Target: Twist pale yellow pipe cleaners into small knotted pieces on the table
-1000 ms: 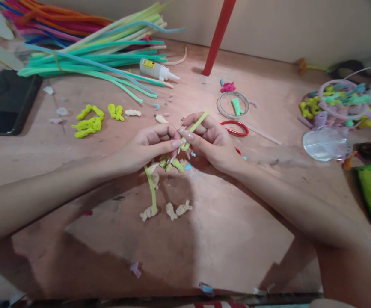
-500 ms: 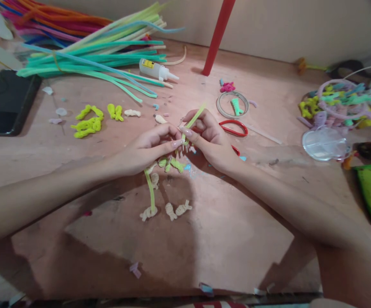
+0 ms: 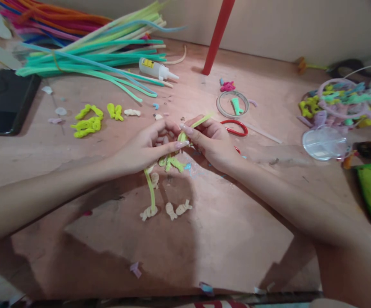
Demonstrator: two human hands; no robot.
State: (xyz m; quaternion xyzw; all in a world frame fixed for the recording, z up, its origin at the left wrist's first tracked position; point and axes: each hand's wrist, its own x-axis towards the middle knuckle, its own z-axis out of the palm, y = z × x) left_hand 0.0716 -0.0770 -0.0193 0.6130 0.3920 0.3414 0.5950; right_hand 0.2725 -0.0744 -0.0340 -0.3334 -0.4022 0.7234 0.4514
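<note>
Item, one pale yellow-green pipe cleaner (image 3: 200,122), held mid-table ahead of me; my left hand (image 3: 155,144) pinches its lower part between thumb and fingers; my right hand (image 3: 216,140) is closed on it just above, thumb on top. Step in hand, as I judge it: bending or winding the strip at the fingertips; the next move seems to call for a firm left pinch and a small right-hand turn. Condition: fuzzy, narrow; loose end pointing to two o'clock, lower part doubled or bunched, exact shape hidden by fingers. Nearby: red-handled scissors (image 3: 240,125) at two o'clock; cream twisted pieces (image 3: 170,211) at six.
</note>
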